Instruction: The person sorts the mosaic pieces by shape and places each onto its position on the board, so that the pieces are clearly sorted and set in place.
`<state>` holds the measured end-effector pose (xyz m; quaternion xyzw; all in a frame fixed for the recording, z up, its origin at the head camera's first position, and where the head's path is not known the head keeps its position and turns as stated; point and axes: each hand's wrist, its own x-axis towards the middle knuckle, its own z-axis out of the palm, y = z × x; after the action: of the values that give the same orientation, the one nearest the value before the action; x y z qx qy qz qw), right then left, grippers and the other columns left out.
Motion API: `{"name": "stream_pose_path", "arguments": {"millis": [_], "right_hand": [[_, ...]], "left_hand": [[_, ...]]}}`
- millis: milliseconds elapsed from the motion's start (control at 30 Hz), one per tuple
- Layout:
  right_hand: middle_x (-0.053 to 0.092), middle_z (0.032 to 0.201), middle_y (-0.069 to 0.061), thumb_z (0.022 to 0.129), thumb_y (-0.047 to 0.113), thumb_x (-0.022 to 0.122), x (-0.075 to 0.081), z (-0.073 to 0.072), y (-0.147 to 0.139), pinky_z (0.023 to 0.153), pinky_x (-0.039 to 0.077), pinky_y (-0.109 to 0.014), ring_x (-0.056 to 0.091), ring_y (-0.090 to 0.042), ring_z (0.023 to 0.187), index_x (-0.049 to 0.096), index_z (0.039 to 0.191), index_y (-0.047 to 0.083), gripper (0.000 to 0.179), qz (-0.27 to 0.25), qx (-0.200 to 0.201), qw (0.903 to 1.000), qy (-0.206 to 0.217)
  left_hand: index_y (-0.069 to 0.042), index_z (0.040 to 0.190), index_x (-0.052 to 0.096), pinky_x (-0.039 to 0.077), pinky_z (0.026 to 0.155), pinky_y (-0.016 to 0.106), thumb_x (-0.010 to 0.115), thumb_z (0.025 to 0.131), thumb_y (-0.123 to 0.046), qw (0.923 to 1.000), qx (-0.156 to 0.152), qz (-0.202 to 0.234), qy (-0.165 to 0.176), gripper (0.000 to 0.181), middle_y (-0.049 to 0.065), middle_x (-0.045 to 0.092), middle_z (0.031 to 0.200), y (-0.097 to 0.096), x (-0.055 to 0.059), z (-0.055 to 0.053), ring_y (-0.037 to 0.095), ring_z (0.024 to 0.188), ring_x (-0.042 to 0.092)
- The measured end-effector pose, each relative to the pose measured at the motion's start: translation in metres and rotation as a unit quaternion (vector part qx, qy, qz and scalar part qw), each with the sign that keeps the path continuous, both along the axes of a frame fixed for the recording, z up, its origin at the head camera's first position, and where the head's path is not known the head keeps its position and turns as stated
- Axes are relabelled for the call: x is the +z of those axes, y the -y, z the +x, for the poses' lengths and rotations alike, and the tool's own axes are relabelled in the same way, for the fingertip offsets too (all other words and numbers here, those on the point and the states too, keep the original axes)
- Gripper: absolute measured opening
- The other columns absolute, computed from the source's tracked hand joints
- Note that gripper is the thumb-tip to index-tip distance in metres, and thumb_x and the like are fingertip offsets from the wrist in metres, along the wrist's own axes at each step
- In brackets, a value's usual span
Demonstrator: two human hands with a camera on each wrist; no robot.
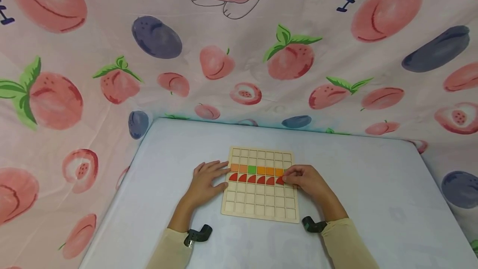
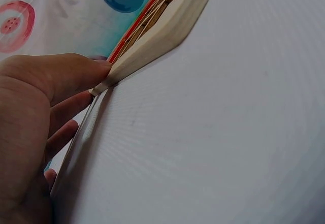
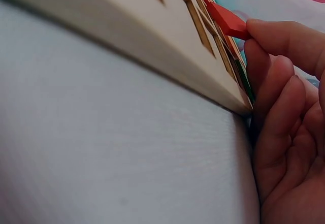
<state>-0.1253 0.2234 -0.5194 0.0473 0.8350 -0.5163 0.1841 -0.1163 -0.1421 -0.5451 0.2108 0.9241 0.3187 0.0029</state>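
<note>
A pale wooden grid board (image 1: 259, 218) lies on the white table. Across it runs a row of square tiles: light orange, one green tile (image 1: 252, 170), then deeper orange. Below them sits a row of several red quarter-circle pieces (image 1: 252, 178). At the board's left edge, my left hand (image 1: 205, 184) rests with fingers spread, thumb touching the wooden side (image 2: 152, 51). My right hand (image 1: 308, 181) pinches a red piece (image 3: 227, 21) between thumb and index finger, tilted over the board's right end. Its fingers hide the last cells of both rows in the head view.
A white-covered table (image 1: 373, 186) surrounds the board. Behind it and to the left hangs a fruit-printed cloth (image 1: 242, 53). Black wrist devices (image 1: 199, 233) sit on both wrists, near the board's lower corners.
</note>
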Motion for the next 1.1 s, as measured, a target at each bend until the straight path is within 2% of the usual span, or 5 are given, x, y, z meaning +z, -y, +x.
{"name": "stream_pose_path", "arguments": {"millis": [267,500,767,1100], "right_hand": [[0.061,0.069,-0.001,0.087,0.022,0.081,-0.0028,0.0006,0.0013,0.058,0.047,-0.028,0.053,-0.018,0.062,0.074,0.100,0.006,0.022,-0.005,0.002,1.0000,-0.006],[0.063,0.071,-0.001,0.086,0.022,0.082,-0.0020,0.0014,0.0028,0.062,0.047,-0.029,0.053,-0.018,0.062,0.075,0.101,0.006,0.022,-0.004,0.001,1.0000,-0.004],[0.058,0.067,-0.001,0.085,0.024,0.083,-0.0016,0.0019,0.0012,0.063,0.046,-0.030,0.051,-0.017,0.061,0.075,0.103,0.007,0.026,-0.002,0.010,0.9999,-0.011],[0.058,0.067,-0.001,0.082,0.019,0.084,0.0003,0.0034,0.0012,0.059,0.044,-0.029,0.051,-0.017,0.060,0.076,0.098,0.010,0.020,0.023,0.031,0.9987,-0.033]], "left_hand": [[-0.026,0.138,0.066,0.017,0.122,0.058,0.070,0.093,-0.035,1.0000,0.000,-0.003,0.006,0.046,-0.008,0.054,0.153,0.0010,-0.0010,-0.0005,0.023,0.148,0.041],[-0.026,0.138,0.066,0.017,0.122,0.058,0.070,0.093,-0.035,1.0000,0.000,-0.002,0.008,0.046,-0.008,0.054,0.154,0.0015,-0.0021,-0.0004,0.023,0.149,0.040],[-0.026,0.138,0.066,0.017,0.122,0.058,0.071,0.093,-0.034,1.0000,0.000,-0.001,0.008,0.046,-0.008,0.053,0.154,0.0006,-0.0009,-0.0003,0.023,0.148,0.040],[-0.024,0.135,0.068,0.019,0.121,0.060,0.072,0.092,-0.032,0.9999,-0.001,0.010,-0.010,0.045,-0.006,0.056,0.151,0.0005,-0.0007,0.0002,0.024,0.146,0.043]]}}
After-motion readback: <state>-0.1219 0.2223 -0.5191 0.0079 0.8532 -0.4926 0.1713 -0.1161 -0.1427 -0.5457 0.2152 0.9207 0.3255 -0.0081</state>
